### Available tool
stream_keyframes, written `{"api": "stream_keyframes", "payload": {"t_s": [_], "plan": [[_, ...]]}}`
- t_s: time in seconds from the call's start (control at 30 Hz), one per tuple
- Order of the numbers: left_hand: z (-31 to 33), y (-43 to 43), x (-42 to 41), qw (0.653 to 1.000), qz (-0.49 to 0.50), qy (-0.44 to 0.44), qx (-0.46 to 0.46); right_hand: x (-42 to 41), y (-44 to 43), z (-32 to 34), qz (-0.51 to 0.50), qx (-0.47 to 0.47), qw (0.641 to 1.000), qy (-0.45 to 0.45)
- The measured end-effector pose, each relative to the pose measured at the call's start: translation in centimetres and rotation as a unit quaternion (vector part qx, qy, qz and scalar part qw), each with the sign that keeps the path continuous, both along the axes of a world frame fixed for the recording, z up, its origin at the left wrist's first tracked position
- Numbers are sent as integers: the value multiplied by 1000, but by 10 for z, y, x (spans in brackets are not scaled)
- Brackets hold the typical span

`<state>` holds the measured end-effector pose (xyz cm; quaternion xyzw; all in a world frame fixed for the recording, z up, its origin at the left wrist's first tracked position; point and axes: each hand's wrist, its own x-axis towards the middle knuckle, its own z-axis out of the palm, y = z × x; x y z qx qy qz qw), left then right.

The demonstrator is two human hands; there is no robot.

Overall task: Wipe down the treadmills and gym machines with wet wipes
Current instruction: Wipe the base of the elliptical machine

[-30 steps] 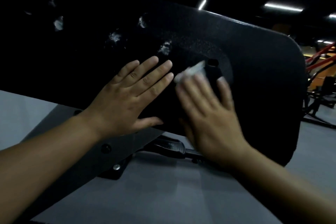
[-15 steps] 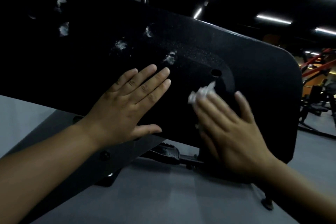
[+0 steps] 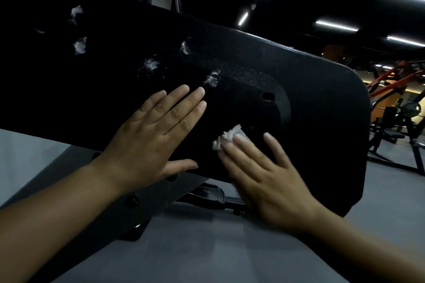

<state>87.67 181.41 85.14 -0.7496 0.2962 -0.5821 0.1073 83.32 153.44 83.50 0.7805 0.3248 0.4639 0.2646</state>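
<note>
A crumpled white wipe (image 3: 226,136) sits against the lower part of a big black machine panel (image 3: 322,110), pinned there under the fingertips of the right hand (image 3: 269,177); only its ragged upper left edge shows past the index and middle fingers. The wipe lies just to the right of the left hand (image 3: 156,135) and apart from it, below a small round hole (image 3: 268,96) in a raised curved section of the panel. The right hand is spread flat, fingers straight and fanned, pressing the wipe to the surface rather than gripping it, with the forearm coming up from the lower right corner. The left hand is also laid flat on the panel and holds nothing, fingers straight and close together pointing up and to the right, thumb out along the panel's bottom edge, forearm reaching in from the lower left. White smudges (image 3: 212,79) dot the panel above and to the left of the left hand. A grey floor (image 3: 207,248) lies below, and a red-framed machine (image 3: 391,78) stands far off at right.
</note>
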Motion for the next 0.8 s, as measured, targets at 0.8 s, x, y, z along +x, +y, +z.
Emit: {"api": "stream_keyframes", "payload": {"t_s": [0.8], "plan": [[-1, 2, 5, 1000, -16, 3, 1, -5, -19, 23, -14, 110, 993, -38]]}}
